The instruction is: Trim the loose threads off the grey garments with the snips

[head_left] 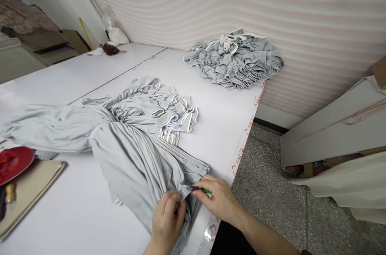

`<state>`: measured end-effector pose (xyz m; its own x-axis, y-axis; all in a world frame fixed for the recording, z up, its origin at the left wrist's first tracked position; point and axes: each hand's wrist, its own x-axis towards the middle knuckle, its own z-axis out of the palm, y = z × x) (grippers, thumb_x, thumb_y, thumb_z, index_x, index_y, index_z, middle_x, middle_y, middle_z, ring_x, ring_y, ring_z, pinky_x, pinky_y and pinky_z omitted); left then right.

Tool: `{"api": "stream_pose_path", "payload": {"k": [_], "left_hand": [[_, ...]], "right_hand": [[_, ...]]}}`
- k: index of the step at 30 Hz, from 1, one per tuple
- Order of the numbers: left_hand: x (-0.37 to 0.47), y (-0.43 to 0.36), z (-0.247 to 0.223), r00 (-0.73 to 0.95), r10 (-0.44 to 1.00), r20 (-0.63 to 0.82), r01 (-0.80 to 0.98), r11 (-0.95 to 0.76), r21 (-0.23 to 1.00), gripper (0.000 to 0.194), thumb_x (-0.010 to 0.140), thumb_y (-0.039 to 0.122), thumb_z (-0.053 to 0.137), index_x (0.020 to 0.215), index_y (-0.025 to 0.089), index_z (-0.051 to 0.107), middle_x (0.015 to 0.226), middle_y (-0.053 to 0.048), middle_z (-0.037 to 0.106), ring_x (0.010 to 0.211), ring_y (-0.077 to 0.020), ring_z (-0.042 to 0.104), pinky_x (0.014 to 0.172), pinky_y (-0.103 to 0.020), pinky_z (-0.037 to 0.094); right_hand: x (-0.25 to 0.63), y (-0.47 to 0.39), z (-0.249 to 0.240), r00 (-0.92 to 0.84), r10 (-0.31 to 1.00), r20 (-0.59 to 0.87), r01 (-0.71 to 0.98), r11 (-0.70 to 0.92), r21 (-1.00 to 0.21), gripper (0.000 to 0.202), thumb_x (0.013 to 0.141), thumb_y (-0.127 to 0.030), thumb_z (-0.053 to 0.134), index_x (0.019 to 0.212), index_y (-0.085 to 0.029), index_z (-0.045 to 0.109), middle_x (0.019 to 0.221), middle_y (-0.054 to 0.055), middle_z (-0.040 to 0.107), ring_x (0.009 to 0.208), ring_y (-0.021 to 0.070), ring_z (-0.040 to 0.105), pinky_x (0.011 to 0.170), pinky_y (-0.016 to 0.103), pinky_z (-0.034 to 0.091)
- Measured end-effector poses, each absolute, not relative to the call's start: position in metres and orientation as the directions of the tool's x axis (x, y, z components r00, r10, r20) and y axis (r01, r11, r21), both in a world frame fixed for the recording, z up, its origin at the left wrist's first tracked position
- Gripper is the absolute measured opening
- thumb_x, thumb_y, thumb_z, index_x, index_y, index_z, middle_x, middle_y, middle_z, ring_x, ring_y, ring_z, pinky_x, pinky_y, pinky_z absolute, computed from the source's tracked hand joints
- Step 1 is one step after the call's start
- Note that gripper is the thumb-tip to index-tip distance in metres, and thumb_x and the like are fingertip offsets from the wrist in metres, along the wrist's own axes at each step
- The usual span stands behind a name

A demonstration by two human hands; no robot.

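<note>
A bundle of light grey garments (129, 150) lies across the white table, its folds spreading toward me. At the near end of the bundle, my left hand (169, 217) is closed on the grey fabric, fingers curled and pinching an edge. Just to its right, my right hand (218, 198) grips a small green-handled tool (205, 190). The tool's dark tip points left and meets the fabric beside my left fingers; its exact kind is partly hidden by my hand. White-trimmed garment ends (177, 116) fan out behind.
A second heap of grey garments (238, 60) sits at the table's far right corner. On the left are a red dish (25, 156) and a tan board (39, 184). The table's right edge (241, 150) drops to a speckled floor (265, 190); a striped wall (211, 6) stands behind.
</note>
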<state>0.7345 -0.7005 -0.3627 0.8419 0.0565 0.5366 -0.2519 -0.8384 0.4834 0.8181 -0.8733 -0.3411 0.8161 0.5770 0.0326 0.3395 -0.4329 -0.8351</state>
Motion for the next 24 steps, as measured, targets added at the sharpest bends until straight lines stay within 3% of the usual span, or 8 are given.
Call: {"api": "stream_pose_path", "payload": {"k": [5, 11, 17, 24], "left_hand": [[0.7336, -0.7031, -0.3624, 0.835, 0.095, 0.542, -0.226, -0.839, 0.495, 0.019, 0.085, 0.006, 0.054, 0.089, 0.024, 0.052, 0.082, -0.003, 0.061, 0.073, -0.0143, 0.06, 0.068, -0.025, 0.048], [0.7326, -0.6947, -0.3617, 0.826, -0.024, 0.564, -0.31, -0.854, 0.418, 0.022, 0.081, 0.005, 0.058, 0.09, 0.024, 0.054, 0.083, -0.003, 0.066, 0.072, -0.0143, 0.063, 0.066, -0.023, 0.05], [0.7304, -0.6966, -0.3603, 0.824, 0.009, 0.567, -0.28, -0.862, 0.421, 0.023, 0.083, 0.002, 0.056, 0.089, 0.024, 0.052, 0.083, -0.004, 0.064, 0.073, -0.0147, 0.06, 0.067, -0.024, 0.049], [0.7361, -0.6949, -0.3551, 0.761, -0.053, 0.646, -0.338, -0.883, 0.326, 0.017, 0.085, 0.004, 0.055, 0.084, 0.02, 0.052, 0.08, -0.003, 0.061, 0.072, -0.0123, 0.059, 0.065, -0.021, 0.05]], "right_hand": [[0.8197, -0.8727, -0.3399, 0.812, 0.583, 0.027, 0.342, -0.437, -0.832, 0.014, 0.086, -0.025, 0.066, 0.097, -0.024, 0.075, 0.089, 0.001, 0.072, 0.081, 0.0171, 0.068, 0.072, 0.026, 0.049], [0.8211, -0.8716, -0.3411, 0.813, 0.581, 0.04, 0.351, -0.435, -0.829, 0.013, 0.087, -0.025, 0.065, 0.095, -0.025, 0.075, 0.088, 0.001, 0.073, 0.08, 0.0169, 0.068, 0.072, 0.026, 0.05], [0.8206, -0.8719, -0.3364, 0.798, 0.603, 0.018, 0.337, -0.421, -0.842, 0.018, 0.083, -0.026, 0.07, 0.1, -0.024, 0.075, 0.091, 0.001, 0.072, 0.081, 0.0174, 0.068, 0.072, 0.026, 0.05], [0.8186, -0.8728, -0.334, 0.797, 0.603, 0.032, 0.366, -0.441, -0.819, 0.022, 0.085, -0.029, 0.068, 0.106, -0.023, 0.073, 0.095, 0.002, 0.072, 0.083, 0.0187, 0.068, 0.074, 0.028, 0.049]]}}
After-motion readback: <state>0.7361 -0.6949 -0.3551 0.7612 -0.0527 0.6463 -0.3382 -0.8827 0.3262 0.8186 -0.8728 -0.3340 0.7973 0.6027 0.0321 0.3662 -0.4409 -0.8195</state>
